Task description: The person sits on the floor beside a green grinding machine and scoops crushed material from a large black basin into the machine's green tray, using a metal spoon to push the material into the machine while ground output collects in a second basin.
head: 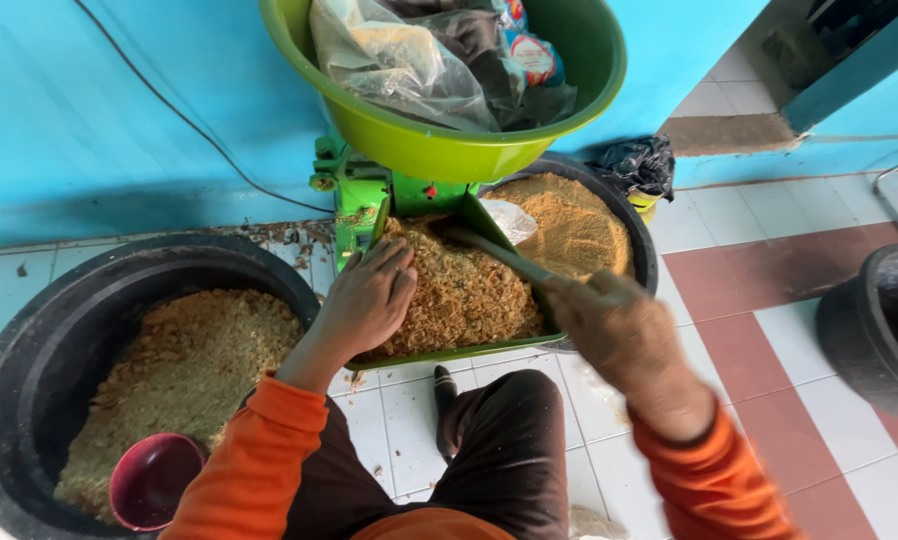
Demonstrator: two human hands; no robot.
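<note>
**Hands in the green feed tray**

We have both hands at the green tray [509, 245] of the green machine [354, 195], which is heaped with coarse tan, chaff-like meal [459, 295]. The tray sits in the middle of the scene, just beyond our knees, between two black tubs.

Our left hand [364, 300] lies flat and open on the left side of the heap, fingers spread and pressing into the meal; it grasps nothing. Our right hand [609, 320], blurred, is closed around the near end of a long stick-like tool [499, 255], whose far end reaches into the heap towards the machine body. What kind of tool it is we cannot tell.

To work the heap well, we judge that the open palm should sweep in small amounts while the tool does the pushing close to the machine, with fingers kept back from the intake and the meal kept inside the tray's rim.

To the left, the large black tub [29, 330] holds more tan meal, with a dark red scoop [154, 480] at its near edge. To the right and farther off, a second black tub [641, 245] holds finer, orange-brown powder. A lime-green basin [449, 150] with plastic bags sits on top of the machine.
</note>
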